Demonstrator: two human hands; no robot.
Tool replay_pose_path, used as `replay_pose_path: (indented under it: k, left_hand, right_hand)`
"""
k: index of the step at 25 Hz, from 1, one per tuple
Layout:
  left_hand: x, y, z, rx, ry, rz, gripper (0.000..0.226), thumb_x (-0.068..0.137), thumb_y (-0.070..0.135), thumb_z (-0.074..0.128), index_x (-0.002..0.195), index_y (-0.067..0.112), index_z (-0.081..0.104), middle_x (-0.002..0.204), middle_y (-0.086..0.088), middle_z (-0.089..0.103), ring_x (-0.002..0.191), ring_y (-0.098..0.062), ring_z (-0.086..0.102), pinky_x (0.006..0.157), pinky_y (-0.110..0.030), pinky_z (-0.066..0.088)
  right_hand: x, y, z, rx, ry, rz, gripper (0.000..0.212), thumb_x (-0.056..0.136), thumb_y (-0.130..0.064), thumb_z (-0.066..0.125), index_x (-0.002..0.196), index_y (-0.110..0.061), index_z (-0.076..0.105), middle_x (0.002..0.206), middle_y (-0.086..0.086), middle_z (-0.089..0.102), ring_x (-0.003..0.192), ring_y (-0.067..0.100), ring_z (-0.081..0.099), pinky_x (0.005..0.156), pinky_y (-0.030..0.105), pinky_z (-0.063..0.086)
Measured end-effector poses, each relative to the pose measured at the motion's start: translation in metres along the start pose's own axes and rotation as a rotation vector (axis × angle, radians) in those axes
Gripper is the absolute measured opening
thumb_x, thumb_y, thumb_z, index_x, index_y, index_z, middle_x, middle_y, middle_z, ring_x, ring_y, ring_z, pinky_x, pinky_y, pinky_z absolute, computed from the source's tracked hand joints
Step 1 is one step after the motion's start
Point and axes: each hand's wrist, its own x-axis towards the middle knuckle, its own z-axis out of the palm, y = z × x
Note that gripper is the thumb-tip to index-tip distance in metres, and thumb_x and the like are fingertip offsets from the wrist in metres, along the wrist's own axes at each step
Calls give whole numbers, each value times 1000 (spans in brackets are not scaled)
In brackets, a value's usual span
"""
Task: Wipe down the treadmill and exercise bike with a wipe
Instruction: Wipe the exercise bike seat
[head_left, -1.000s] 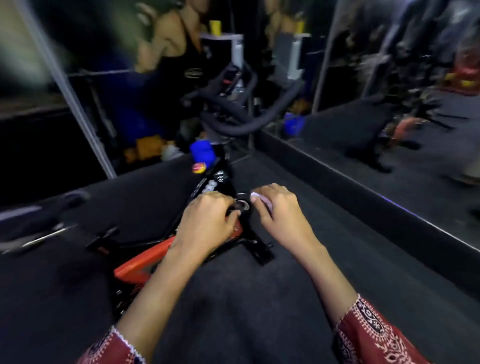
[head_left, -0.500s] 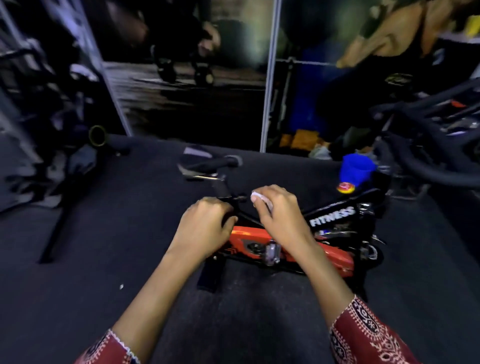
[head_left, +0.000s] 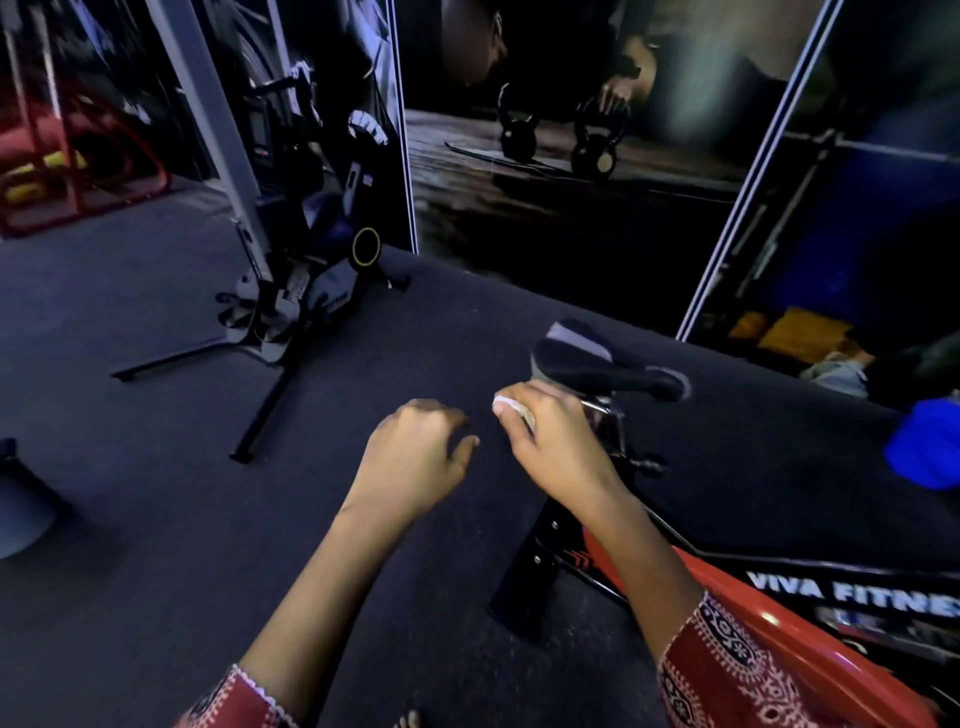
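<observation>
Dim, bluish light — deep shadows, soft motion blur throughout, wide-angle bending at the edges.

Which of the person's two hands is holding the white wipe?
The right hand, next to the bike saddle: it pinches the white wipe. The left hand is curled and holds nothing.
</observation>
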Motion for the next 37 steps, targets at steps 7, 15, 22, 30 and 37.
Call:
replay_pose_path:
  k: [7,15,22,30,37]
  left_hand:
    - [119,-132,-30,17,9,-31,32,94,35,54,118,17,64,116,-1,62,113,-20,53,86,-34,47]
    - [267,-220,2,-40,0,-1,17,87,20,64,92,5,70,93,-9,67,90,-27,62,68,-40,53]
    - [493,-251,30,-32,34,119,18,89,23,60,101,15,71,104,-3,68,98,-24,62,74,-36,51]
    - [690,-217,108,-112,-161,274,29,92,34,56,116,20,66,116,-6,65,106,-29,60,81,-34,46]
    - [873,-130,189,-265,-289,600,27,92,32,57,112,16,68,113,-5,66,106,-27,60,85,-38,50]
  right_hand:
    - [148,-19,83,2,-8,-21,19,98,-18,51,101,-8,67,99,3,64,94,17,55,79,32,47]
    - [302,36,151,10,-20,-2,19,98,-18,51,100,-9,67,97,0,62,92,13,52,75,27,45]
    - [493,129,154,-30,99,4,16,97,-15,54,98,-7,68,95,4,64,91,21,56,76,34,47]
    - [607,255,114,-148,185,236,17,97,-17,53,102,-10,68,101,1,62,99,19,55,82,36,49]
    - [675,378,48,-315,400,544,20,98,-23,51,102,-8,65,104,6,61,106,21,52,85,40,48]
